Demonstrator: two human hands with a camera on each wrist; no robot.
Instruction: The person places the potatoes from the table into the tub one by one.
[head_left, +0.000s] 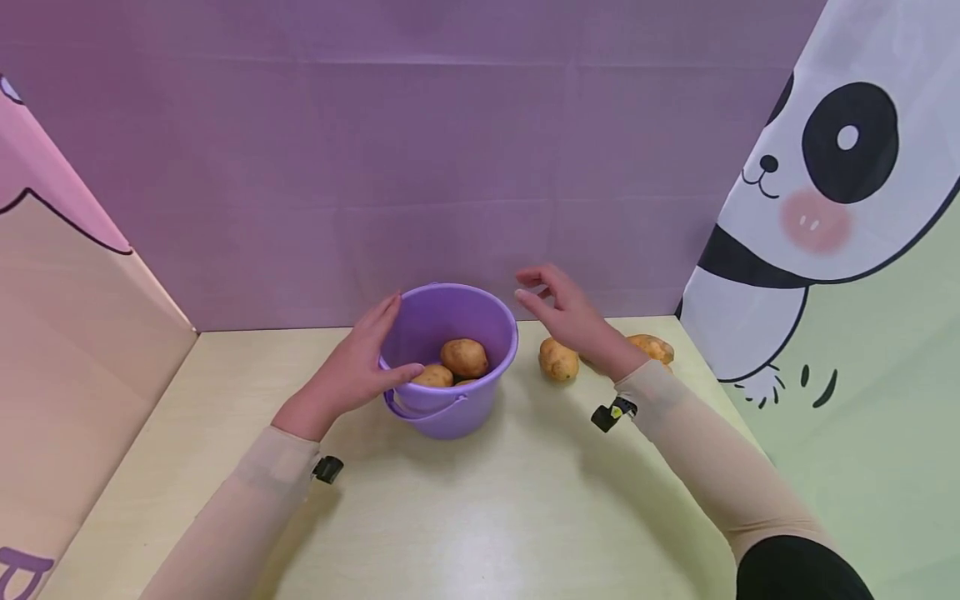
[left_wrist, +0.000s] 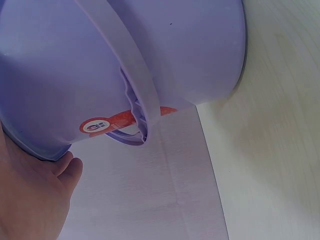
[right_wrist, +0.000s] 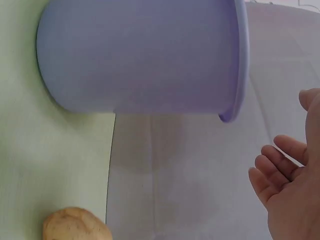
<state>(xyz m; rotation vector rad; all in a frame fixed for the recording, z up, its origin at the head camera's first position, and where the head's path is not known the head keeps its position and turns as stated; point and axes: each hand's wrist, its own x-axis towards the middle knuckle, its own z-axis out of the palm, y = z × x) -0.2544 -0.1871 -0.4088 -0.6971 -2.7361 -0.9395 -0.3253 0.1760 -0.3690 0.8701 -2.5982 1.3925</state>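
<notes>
A purple bucket (head_left: 450, 417) stands upright on the table with several potatoes (head_left: 464, 358) inside. At its left side my left hand (head_left: 356, 367) holds the rim, the thumb lying across the front edge and the fingers along the far left. The left wrist view shows this hand (left_wrist: 35, 195) right at the rim, above the bucket's handle (left_wrist: 135, 65). My right hand (head_left: 566, 312) is raised just right of the rim, holding nothing. Its fingers are loosely bent and apart in the right wrist view. Below it, a loose potato (head_left: 558, 360) lies on the table.
Another potato (head_left: 651, 347) lies farther right, partly hidden behind the right forearm. A purple backdrop (head_left: 450, 167) rises behind the table (head_left: 480, 517). Printed panels stand left and right, the right one (head_left: 840, 350) bearing a panda.
</notes>
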